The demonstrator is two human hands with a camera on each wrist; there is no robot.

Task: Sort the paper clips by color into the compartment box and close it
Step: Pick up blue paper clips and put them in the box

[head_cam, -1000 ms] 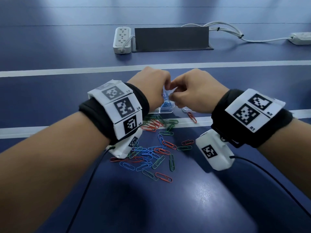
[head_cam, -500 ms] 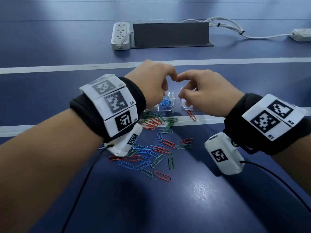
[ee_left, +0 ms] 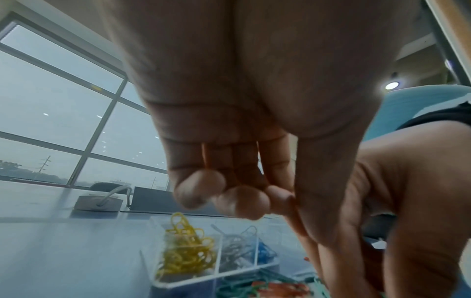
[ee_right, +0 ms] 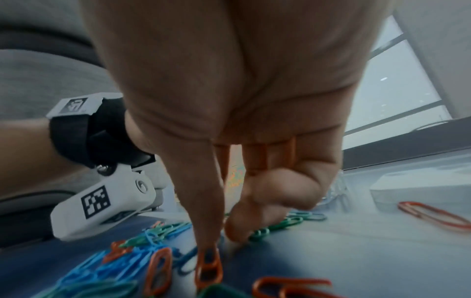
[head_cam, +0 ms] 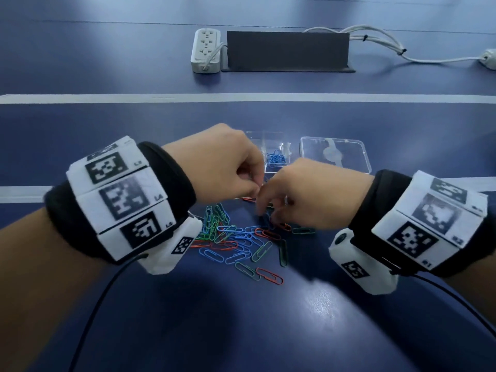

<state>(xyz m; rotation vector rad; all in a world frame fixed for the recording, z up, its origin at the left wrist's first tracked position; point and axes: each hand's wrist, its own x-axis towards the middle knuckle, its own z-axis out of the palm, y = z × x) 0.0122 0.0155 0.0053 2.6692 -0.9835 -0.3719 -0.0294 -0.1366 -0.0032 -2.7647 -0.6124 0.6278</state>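
Your left hand (head_cam: 222, 167) is curled; contents cannot be told. Your right hand (head_cam: 303, 194) reaches fingers-down into the paper clips (head_cam: 241, 242), grasp unclear. Wrist tags read L4, L5.

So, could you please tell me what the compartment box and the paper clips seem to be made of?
Compartment box: clear, glossy hard plastic, probably; the clips inside show through its walls. Paper clips: thin bent wire, seemingly colour-coated in blue, green and red; metal beneath is a guess.
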